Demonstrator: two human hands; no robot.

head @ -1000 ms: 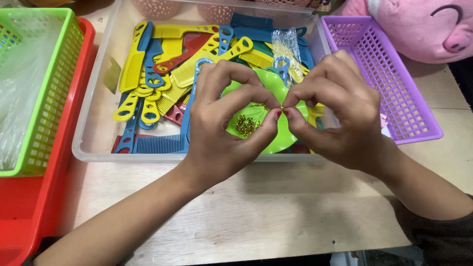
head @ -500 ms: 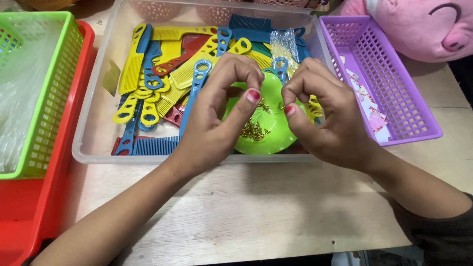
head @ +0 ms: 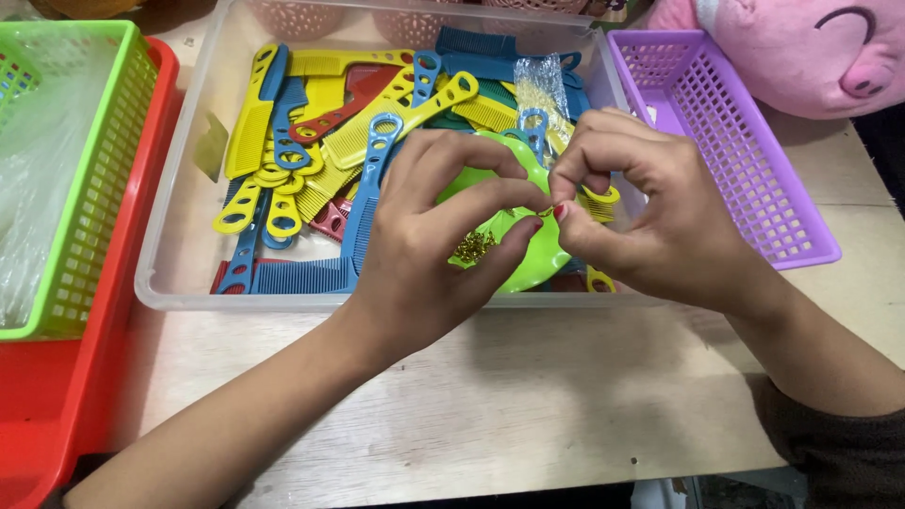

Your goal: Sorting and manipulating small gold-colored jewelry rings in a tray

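We are pinching a tiny gold piece (head: 547,212) between both hands' fingertips, just above the green dish (head: 528,259) holding more gold bits (head: 474,246). Our left hand (head: 438,250) and right hand (head: 650,221) are meeting, clamped on it; it may be a clasp. Behind them, combs (head: 311,141) are filling the clear tub (head: 179,254). Next calls for fine, steady fingertip work.

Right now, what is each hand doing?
Left hand: pinched on a tiny gold piece.
Right hand: pinched on the same piece, above the green dish.
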